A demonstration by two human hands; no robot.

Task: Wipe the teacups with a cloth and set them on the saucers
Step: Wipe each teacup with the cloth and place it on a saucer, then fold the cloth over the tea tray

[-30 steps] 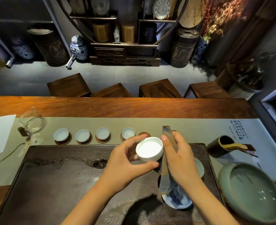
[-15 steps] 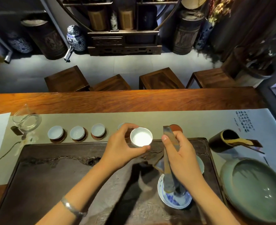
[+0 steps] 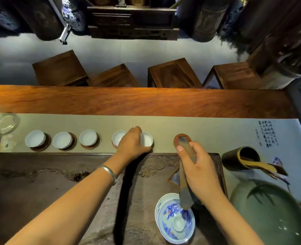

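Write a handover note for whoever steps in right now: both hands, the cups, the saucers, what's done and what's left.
Left hand grips a teacup at the fifth saucer, which is hidden beneath.
Right hand holds the folded cloth over the tea tray.
Done: four teacups on saucers.
Left: release this cup; the sixth saucer is empty, with no loose teacup in view.

left hand: curled, reaching forward | right hand: fist, gripping

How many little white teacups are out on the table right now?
5: three in a row at left, a fourth beside the left hand, and a fifth in its grip.
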